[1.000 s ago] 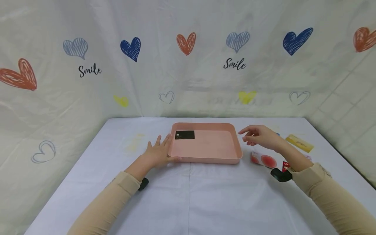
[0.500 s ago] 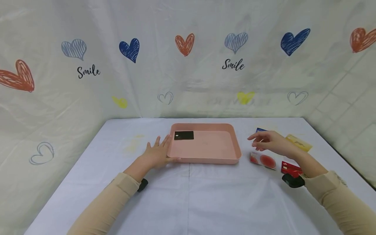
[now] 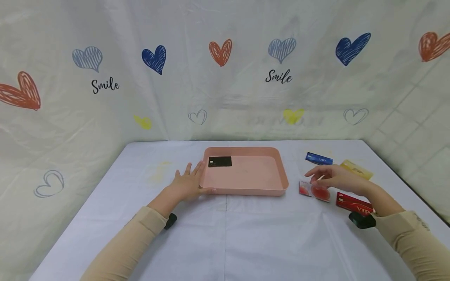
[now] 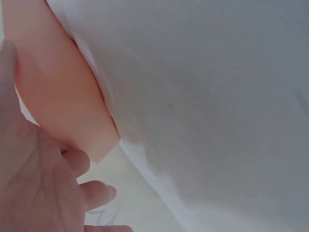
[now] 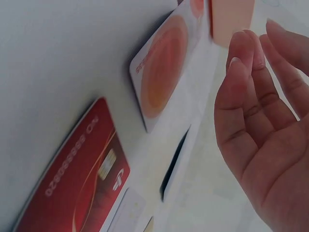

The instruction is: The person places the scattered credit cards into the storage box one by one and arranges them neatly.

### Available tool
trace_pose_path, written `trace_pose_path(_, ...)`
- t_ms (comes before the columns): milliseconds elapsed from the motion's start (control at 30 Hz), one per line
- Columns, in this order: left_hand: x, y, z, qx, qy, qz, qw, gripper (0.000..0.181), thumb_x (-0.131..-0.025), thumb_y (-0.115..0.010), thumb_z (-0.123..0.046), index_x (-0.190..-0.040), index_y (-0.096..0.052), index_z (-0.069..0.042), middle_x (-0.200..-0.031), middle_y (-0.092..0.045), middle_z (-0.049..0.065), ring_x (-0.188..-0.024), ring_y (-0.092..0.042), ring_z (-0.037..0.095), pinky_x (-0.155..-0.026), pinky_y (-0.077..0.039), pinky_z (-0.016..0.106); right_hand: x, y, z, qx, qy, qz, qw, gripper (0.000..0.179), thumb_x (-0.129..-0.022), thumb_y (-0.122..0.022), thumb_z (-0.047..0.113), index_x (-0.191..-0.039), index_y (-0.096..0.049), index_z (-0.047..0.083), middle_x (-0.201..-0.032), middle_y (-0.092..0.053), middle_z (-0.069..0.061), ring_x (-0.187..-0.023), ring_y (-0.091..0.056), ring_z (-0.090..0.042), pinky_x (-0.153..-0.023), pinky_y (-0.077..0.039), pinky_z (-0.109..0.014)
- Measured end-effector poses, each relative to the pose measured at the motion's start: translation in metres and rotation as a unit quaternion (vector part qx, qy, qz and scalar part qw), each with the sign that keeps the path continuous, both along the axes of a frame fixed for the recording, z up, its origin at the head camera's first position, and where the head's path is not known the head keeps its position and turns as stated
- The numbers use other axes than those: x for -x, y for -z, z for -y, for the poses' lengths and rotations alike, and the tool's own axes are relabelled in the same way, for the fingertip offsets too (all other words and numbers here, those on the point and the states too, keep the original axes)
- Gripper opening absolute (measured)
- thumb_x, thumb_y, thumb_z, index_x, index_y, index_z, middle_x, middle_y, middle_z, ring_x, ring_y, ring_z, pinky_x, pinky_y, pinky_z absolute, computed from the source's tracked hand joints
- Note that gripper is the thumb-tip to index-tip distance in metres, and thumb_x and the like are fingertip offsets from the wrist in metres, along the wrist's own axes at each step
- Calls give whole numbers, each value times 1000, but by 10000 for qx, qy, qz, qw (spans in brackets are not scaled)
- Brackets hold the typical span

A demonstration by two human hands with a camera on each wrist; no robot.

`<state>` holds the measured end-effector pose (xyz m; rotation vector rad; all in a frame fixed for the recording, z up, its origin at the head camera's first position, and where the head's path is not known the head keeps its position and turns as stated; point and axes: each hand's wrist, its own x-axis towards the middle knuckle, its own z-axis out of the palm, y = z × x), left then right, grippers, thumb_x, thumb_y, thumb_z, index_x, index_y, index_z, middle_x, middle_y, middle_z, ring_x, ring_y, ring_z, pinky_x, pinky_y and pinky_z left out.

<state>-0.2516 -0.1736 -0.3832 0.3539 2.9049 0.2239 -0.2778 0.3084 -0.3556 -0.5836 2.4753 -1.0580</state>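
Note:
A shallow pink tray (image 3: 249, 192) stands on the white table with a black card (image 3: 220, 161) lying in its back left corner. My left hand (image 3: 186, 186) rests against the tray's left side, fingers spread and thumb at the front edge. Above the cards to the right hovers my right hand (image 3: 335, 178), fingers loosely bent with nothing between them. Below its fingertips lies a white card with red circles (image 3: 318, 192). Around it lie a red VIP card (image 3: 353, 203), a blue card (image 3: 319, 158) and a gold card (image 3: 356, 169).
A white cloth covers the table (image 3: 225, 238). Behind it hangs a pale curtain (image 3: 246, 97) printed with hearts and the word Smile. In the right wrist view a pale card (image 5: 126, 210) shows beside the red one.
My right hand has moved right, away from the tray and over the loose cards, uncovering the blue and red ones. The left hand stays at the tray.

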Motion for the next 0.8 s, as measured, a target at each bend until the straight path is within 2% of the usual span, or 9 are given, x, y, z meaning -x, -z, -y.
trace_pose_path(300, -1, 0, -1, 48, -11, -3, 10000, 109, -94, -53, -73, -165, 0, -10, -172, -5, 5, -155, -3, 41, -116, -11, 71, 2, 9, -17, -60, -33, 174, 9998, 42, -98, -64, 7, -138, -56, -5, -106, -64, -10, -92, -62, -21, -80, -57, -31)
trace_pose_path(500, -1, 0, 0, -43, -19, 20, 10000, 109, -94, -55, -72, -165, -1, -9, -172, -5, 6, -155, -3, 42, -116, -9, 71, 4, 14, -24, -422, -20, 151, 9990, 41, -99, -66, 12, -136, -58, -2, -105, -62, -7, -99, -58, -24, -82, -55, -31)
trace_pose_path(800, -1, -1, 0, -129, -26, 112, 9999, 110, -93, -56, -72, -165, -1, -9, -172, -4, 6, -155, -2, 42, -117, -9, 71, 3, 18, -25, -708, 141, 493, 9962, 50, -94, -75, 20, -136, -57, 2, -117, -59, -11, -102, -56, -26, -82, -54, -36)
